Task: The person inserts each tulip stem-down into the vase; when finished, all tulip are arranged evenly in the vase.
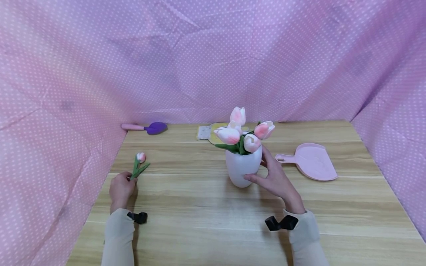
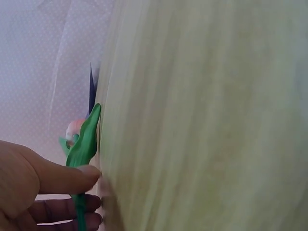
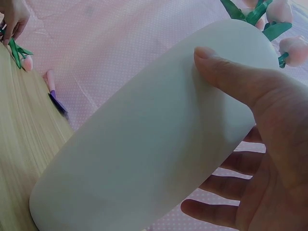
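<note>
My left hand (image 1: 122,188) pinches the green stem of a pink-and-white artificial tulip (image 1: 141,157) low over the table's left side. In the left wrist view, the tulip's leaf (image 2: 85,142) rises past my thumb. A white vase (image 1: 243,170) stands upright right of centre, with several pink-and-white tulips (image 1: 252,142) and green leaves in its mouth. My right hand (image 1: 277,177) holds the vase from its right side. The right wrist view shows the thumb lying on the vase wall (image 3: 144,130), with the other fingers spread round behind it.
A trowel (image 1: 155,128) with a purple blade and pink handle lies at the back left. Behind the vase is a partly hidden flat yellow-and-white thing (image 1: 204,132). To the right rests a pink dustpan (image 1: 316,162). Pink dotted cloth (image 1: 213,66) hangs round the wooden table (image 1: 186,207).
</note>
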A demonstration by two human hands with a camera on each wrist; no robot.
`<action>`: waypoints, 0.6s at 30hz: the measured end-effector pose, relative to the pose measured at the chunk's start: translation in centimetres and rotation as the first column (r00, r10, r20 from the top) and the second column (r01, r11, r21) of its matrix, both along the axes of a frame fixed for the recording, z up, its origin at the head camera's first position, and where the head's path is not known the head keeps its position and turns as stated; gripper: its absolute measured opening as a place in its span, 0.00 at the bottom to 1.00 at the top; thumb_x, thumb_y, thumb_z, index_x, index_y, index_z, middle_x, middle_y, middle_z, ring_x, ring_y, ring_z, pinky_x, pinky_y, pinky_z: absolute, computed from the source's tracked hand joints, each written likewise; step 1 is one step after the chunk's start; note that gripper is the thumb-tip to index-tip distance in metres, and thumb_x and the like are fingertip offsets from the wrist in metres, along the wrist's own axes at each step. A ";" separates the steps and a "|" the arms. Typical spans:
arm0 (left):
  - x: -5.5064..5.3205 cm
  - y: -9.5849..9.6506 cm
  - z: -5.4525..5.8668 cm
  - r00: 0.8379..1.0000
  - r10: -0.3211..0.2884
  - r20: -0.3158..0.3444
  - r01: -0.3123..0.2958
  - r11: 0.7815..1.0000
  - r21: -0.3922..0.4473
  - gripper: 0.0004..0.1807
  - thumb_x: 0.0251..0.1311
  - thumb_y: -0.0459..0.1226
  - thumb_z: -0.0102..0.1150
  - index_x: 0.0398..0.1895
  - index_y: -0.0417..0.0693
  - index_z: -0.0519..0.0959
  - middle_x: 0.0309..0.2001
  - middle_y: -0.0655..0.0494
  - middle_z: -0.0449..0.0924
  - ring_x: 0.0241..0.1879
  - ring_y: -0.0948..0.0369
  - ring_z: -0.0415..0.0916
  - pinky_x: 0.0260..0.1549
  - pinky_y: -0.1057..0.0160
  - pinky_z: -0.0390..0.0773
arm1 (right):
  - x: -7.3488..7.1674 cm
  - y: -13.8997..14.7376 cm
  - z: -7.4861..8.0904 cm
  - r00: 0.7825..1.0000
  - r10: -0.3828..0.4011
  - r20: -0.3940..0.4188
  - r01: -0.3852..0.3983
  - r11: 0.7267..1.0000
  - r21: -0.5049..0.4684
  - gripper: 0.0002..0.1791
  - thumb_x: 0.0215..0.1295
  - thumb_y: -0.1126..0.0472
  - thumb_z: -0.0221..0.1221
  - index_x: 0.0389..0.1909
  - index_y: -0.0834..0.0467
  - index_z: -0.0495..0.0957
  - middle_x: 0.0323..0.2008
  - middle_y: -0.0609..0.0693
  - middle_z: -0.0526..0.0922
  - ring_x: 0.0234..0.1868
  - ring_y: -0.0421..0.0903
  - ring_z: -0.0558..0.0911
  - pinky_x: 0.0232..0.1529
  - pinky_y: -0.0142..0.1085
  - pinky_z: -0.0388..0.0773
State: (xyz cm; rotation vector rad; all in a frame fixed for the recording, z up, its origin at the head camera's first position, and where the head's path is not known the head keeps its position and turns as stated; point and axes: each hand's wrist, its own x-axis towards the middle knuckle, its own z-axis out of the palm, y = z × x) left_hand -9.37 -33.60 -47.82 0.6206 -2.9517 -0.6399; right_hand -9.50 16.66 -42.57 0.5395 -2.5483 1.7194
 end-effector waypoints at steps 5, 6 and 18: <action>-0.2 0.1 0.5 0.999 -0.016 0.045 0.019 0.998 -0.068 0.12 0.60 0.31 0.60 0.42 0.30 0.82 0.38 0.31 0.83 0.36 0.38 0.80 0.24 0.48 0.76 | 0.0 0.0 0.0 1.000 0.000 -0.003 0.000 1.000 -0.002 0.54 0.52 0.59 0.76 0.77 0.44 0.55 0.68 0.52 0.72 0.68 0.53 0.73 0.67 0.61 0.74; -0.1 0.2 0.6 0.998 -0.015 0.055 0.019 0.997 -0.078 0.11 0.59 0.31 0.60 0.42 0.31 0.82 0.39 0.30 0.84 0.36 0.38 0.81 0.24 0.48 0.76 | 0.0 0.0 0.0 1.000 0.000 -0.003 0.000 1.000 -0.003 0.54 0.52 0.59 0.76 0.76 0.44 0.55 0.68 0.52 0.72 0.68 0.53 0.73 0.67 0.61 0.75; 0.4 0.2 1.5 0.998 -0.065 0.021 0.066 0.997 -0.038 0.12 0.53 0.31 0.65 0.40 0.32 0.85 0.39 0.33 0.86 0.34 0.40 0.82 0.19 0.58 0.70 | 0.0 0.0 0.0 1.000 -0.004 -0.010 0.003 1.000 -0.005 0.54 0.52 0.60 0.76 0.77 0.45 0.55 0.67 0.53 0.74 0.67 0.52 0.74 0.66 0.60 0.75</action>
